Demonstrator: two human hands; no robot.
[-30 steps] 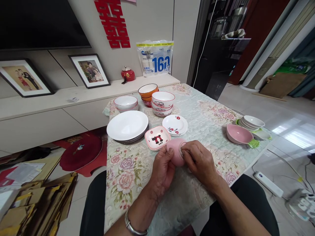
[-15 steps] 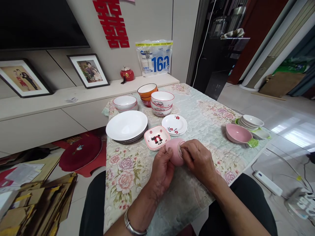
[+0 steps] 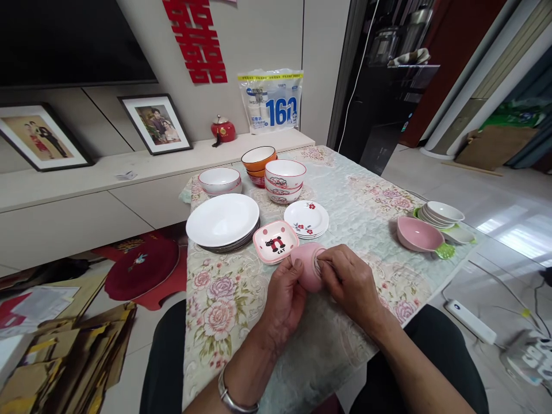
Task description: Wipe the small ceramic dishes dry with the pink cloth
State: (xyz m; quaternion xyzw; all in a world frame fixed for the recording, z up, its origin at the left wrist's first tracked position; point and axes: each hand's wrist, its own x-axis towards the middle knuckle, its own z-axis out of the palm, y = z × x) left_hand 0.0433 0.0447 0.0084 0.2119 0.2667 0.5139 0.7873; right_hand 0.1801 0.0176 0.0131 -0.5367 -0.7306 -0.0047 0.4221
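A pink bowl [image 3: 307, 270] is tilted on its side above the front of the table, its pale foot ring turned to the right. My left hand [image 3: 287, 290] is closed around its left side, thumb on the outer wall. The fingers of my right hand [image 3: 348, 282] are curled and pressed together against the foot ring; their tips are hidden, and I cannot tell whether they pinch anything. Just beyond the bowl lies a small square cat dish [image 3: 276, 241] on a stack. Small flowered plates [image 3: 306, 218] are stacked behind it.
Large white plates [image 3: 222, 221], white bowls [image 3: 284, 178] and orange bowls [image 3: 259, 161] stand stacked toward the back. A pink leaf-shaped dish [image 3: 418, 234] and small white bowls [image 3: 443, 213] sit near the right edge of the flowered tablecloth [image 3: 233, 351]. Flattened cardboard [image 3: 86, 356] lies at lower left.
Almost nothing differs. Both hands keep their places on the pink bowl, and the right fingers have shifted only slightly at its foot ring.
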